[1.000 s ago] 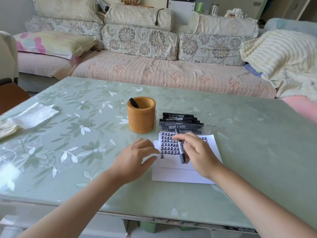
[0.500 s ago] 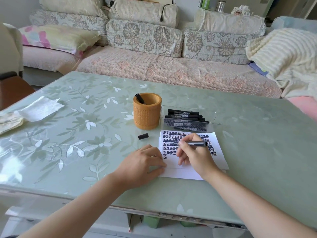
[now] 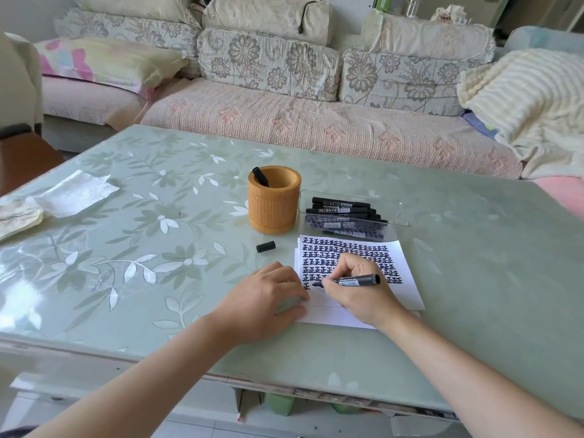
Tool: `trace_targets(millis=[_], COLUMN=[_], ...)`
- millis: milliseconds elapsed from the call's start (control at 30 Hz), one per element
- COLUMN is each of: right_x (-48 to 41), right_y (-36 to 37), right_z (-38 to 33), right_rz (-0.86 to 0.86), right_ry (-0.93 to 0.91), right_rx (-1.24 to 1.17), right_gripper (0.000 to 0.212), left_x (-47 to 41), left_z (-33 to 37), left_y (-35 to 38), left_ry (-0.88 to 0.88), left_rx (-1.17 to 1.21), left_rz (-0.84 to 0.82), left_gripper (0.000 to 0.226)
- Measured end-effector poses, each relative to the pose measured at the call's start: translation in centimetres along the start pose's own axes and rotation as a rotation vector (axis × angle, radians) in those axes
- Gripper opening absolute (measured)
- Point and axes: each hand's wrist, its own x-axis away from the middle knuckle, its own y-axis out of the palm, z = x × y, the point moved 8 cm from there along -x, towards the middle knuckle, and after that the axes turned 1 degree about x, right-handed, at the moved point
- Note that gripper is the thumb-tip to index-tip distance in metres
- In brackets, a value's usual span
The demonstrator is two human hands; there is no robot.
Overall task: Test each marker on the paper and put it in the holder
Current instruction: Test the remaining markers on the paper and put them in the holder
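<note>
My right hand (image 3: 357, 289) grips an uncapped black marker (image 3: 355, 281), its tip touching the white paper (image 3: 407, 279) at the lowest row of black characters. My left hand (image 3: 262, 298) lies flat on the table, its fingertips pressing the paper's left edge. The marker's black cap (image 3: 265, 246) lies on the table left of the paper. An orange round holder (image 3: 274, 203) stands behind it with one black marker (image 3: 261, 176) inside. A clear tray (image 3: 395, 213) right of the holder holds several black markers (image 3: 343, 213).
The green floral glass table (image 3: 142, 248) carries a white tissue (image 3: 74, 194) and a crumpled cloth (image 3: 15, 216) at its left edge. A sofa with cushions (image 3: 268, 61) and a cream blanket (image 3: 531, 102) runs behind the table.
The marker's cap came off and now lies on the table. My right hand turned the marker to writing position and set its tip on the paper; my left hand settled on the paper's edge.
</note>
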Motion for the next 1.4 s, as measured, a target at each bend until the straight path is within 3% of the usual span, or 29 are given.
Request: trace_targets(millis=[500, 667, 867, 1067, 1400], right_x=[-0.1, 0.1, 0.1, 0.2, 0.2], right_y=[0.3, 0.0, 0.3, 0.1, 0.4], right_z=[0.0, -0.5, -0.4, -0.5, -0.7], right_rz=[-0.024, 0.011, -0.044, -0.021, -0.050], right_ry=[-0.069, -0.105, -0.113, -0.108, -0.122], right_rx=[0.035, 0.068, 0.067, 0.055, 0.068], right_gripper=[0.026, 0.037, 0.025, 0.033, 0.026], left_x=[0.0, -0.1, -0.1, 0.0, -0.1], left_z=[0.0, 0.0, -0.1, -0.1, 0.0], left_y=[0.0, 0.1, 0.1, 0.1, 0.0], left_ry=[-0.019, -0.012, -0.012, -0.021, -0.023], left_rx=[-0.009, -0.002, -0.008, -0.005, -0.002], left_rz=[-0.001, -0.004, -0.006, -0.005, -0.006], left_gripper=[0.018, 0.017, 0.017, 0.017, 0.019])
